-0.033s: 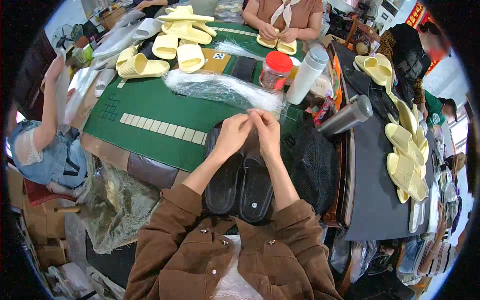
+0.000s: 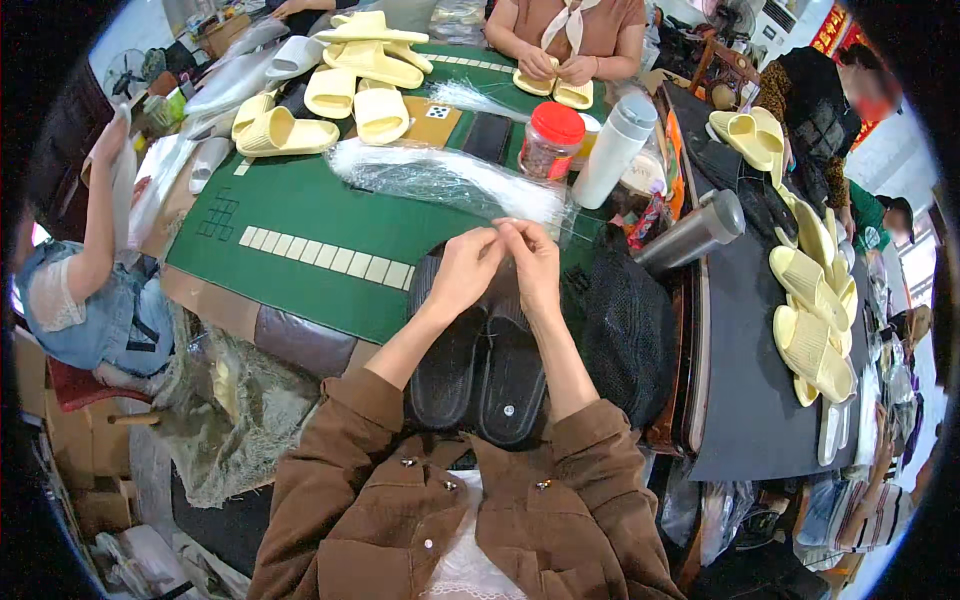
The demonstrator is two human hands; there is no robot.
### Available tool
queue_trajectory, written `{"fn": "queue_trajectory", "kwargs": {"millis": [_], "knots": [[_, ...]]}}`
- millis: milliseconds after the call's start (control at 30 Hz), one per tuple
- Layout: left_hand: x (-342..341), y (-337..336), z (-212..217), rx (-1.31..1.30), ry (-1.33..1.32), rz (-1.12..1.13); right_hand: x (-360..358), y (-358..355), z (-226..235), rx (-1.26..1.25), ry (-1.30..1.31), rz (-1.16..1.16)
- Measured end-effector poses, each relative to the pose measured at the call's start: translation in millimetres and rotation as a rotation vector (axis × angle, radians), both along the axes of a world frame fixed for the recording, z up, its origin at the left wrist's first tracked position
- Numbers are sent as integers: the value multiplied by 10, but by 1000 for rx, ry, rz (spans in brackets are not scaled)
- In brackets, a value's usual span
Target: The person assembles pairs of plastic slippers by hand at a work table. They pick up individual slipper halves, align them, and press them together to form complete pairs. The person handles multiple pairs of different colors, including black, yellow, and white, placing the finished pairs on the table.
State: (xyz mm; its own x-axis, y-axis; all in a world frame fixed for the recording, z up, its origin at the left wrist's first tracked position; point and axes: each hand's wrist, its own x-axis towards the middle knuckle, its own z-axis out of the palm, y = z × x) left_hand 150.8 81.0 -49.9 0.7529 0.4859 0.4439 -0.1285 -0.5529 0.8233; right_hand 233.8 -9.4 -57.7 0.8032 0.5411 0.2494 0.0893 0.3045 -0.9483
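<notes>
Left hand (image 2: 462, 272) and right hand (image 2: 535, 265) together above black slippers (image 2: 478, 372) at the green table (image 2: 300, 215) edge; each grip pinched narrow on a clear plastic strand (image 2: 505, 224), the bundle (image 2: 440, 178) trailing toward 11 o'clock.

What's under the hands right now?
A pair of black slippers lies soles up under the left hand and right hand. Their toe ends are covered by the hands, and their heels by the brown sleeves.
</notes>
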Motion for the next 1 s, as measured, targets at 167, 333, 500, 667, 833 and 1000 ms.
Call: {"fn": "queue_trajectory", "kwargs": {"millis": [167, 333, 500, 667, 833, 1000], "knots": [[-17, -9, 10, 7, -4, 57, -67, -36, 80, -173, -259, -237], [-56, -72, 18, 121, 63, 105, -22, -159, 176, -68, -378, -397], [-35, -38, -18, 234, 101, 36, -356, -453, 403, 106, 25, -62], [-67, -65, 59, 176, 133, 33, -253, -456, 457, 84, 123, -47], [-83, -148, 134, 177, 103, 47, -324, -411, 481, 219, 246, 5], [-124, -185, 188, 95, 154, 27, -178, -434, 479, 286, 307, -59]]}}
